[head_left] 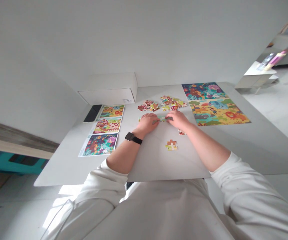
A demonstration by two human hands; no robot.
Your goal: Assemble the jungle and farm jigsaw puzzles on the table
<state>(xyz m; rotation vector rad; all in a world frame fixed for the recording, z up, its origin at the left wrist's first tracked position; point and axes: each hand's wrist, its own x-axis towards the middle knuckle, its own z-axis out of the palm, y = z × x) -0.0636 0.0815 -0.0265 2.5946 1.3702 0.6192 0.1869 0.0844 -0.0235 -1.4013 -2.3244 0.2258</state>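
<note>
Both hands rest on the table around a narrow strip of green and light-blue jigsaw puzzle pieces (162,119). My left hand (147,122), with a black watch on the wrist, has its fingers curled down on the strip's left part. On the right end, my right hand (177,119) grips with its fingertips bent together. The fingers cover much of the strip, so its full shape is hidden. Nearer to me lies a loose orange and yellow-green puzzle piece (172,145). Another red and white puzzle piece (181,132) shows partly from under my right forearm.
Beyond the hands lie two heaps of puzzle pieces, a left heap (148,105) and a right heap (173,103). Picture sheets (106,125) and a black phone (92,113) are at left. Completed-looking puzzles (217,108) lie at right. A white box (106,96) stands against the wall.
</note>
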